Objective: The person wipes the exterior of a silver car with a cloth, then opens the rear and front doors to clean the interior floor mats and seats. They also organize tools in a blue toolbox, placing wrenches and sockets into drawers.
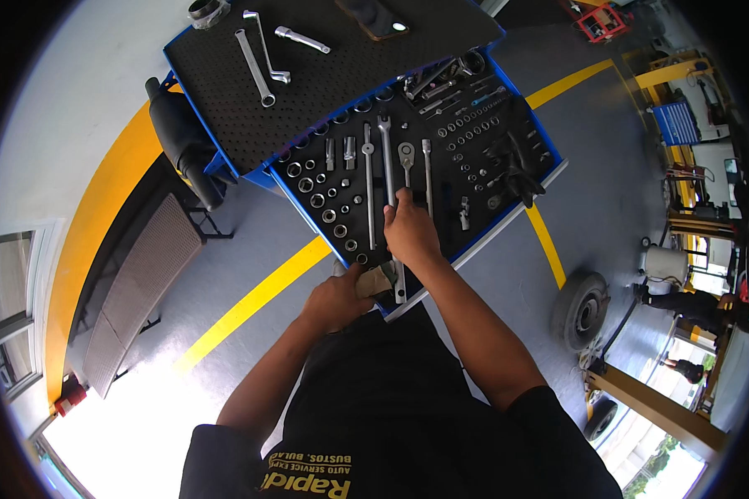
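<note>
**Hand Positions at Open Tool Drawer**

Right grip (411, 229): narrow, fingers curled, back of hand uppermost. It lies over a long bar (388, 166) and the lower handle of a ratchet (406, 155). The fingers hide the contact; which handle they enclose, if either, cannot be determined. Clock positions below are taken from this grip.

Left grip (337, 298): at 7 to 8 o'clock, near the front corner of the drawer (484, 238). It is closed on a folded cloth (376, 283), tan and dark green, which projects toward 2 to 3 o'clock of that hand.

Long bar: smooth bright metal, straight, with a forked head between 11 and 12 o'clock and a flattened end at 6 o'clock. Ratchet: rounded, polished head at 12 o'clock. A slim bar (370, 191) lies at 10 to 11 o'clock; a straight extension bar (429, 179) lies just past 12 o'clock.

Drawer: blue sides, pale metal front edge, matte black lining. Cylindrical chrome sockets (318, 200) stand at 9 to 10 o'clock. A black, crumpled item (518, 166) rests at 2 o'clock.

Upper surface: black dimpled mat (341, 91), blue-edged, carrying shiny wrenches (254, 68) at 10 to 11 o'clock.
</note>
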### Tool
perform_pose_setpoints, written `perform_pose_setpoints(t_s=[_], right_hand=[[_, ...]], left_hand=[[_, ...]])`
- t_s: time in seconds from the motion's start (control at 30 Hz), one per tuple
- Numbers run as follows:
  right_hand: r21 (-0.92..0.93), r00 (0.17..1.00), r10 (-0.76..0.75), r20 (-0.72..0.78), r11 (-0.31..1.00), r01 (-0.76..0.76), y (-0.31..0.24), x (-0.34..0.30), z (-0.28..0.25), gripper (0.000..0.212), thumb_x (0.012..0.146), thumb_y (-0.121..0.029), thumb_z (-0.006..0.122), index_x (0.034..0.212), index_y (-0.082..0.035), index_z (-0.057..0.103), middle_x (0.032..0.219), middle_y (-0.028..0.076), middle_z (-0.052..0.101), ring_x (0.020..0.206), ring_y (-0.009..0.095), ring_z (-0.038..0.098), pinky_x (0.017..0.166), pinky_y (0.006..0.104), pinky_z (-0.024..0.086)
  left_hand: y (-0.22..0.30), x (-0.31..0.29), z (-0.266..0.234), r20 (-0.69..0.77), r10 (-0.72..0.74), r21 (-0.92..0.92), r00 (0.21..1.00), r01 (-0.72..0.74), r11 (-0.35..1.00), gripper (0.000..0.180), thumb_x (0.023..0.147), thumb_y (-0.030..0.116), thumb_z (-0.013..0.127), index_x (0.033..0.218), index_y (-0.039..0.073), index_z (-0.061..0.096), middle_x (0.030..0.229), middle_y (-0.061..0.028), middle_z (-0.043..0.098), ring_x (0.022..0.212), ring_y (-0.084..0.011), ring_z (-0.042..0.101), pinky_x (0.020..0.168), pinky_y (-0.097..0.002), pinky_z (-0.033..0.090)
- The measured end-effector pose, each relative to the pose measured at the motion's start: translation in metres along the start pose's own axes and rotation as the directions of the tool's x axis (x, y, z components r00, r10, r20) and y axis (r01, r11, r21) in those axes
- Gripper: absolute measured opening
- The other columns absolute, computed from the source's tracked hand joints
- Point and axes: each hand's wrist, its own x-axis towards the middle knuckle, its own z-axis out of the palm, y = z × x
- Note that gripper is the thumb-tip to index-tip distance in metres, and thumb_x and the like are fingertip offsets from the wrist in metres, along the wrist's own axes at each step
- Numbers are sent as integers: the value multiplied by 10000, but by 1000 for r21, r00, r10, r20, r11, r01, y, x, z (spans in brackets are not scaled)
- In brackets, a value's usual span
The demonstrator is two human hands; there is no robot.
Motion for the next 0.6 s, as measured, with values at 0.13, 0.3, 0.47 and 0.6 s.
perform_pose_setpoints(t_s=[0.13, 0.3, 0.47, 0.6], right_hand=[[-221, 983, -44, 181, 972, 84, -8, 15, -27, 314, 1035, -352, 584, 1118, -50, 597, 937, 213, 746, 846, 386, 748, 748, 499, 596], [-203, 931, 0, 365, 976, 80, 10, 60, -55, 428, 962, -491, 685, 989, -64, 703, 949, 129, 755, 952, 326, 733, 822, 459, 568], [-264, 917, -13, 400, 956, 129, 19, 78, -50, 512, 942, -548, 701, 930, -35, 695, 806, 112, 744, 790, 257, 752, 747, 396, 581], [-43, 849, 181, 496, 982, -185, 9, 98, -50, 672, 911, -653, 691, 773, 3, 644, 674, 112, 704, 578, 173, 717, 568, 303, 575]], left_hand=[[-2, -13, -15, 22, 9, 12, 1000, -10, 1000, 694, 813, 357, 747, 1428, 125, 527, 986, -242, 741, 947, -418, 721, 862, -490, 557], [5, -12, -24, -94, 140, 92, 986, -132, 987, 514, 864, 304, 720, 1336, 138, 604, 931, -187, 748, 902, -390, 732, 824, -489, 570], [26, 1, 3, -28, 302, 287, 953, -282, 915, 581, 877, 235, 696, 1409, 39, 570, 914, -175, 749, 846, -340, 750, 750, -452, 595], [25, 3, 20, -30, 340, 465, 940, -288, 837, 591, 912, 145, 603, 1450, -78, 505, 897, -166, 749, 783, -310, 756, 676, -414, 603]])
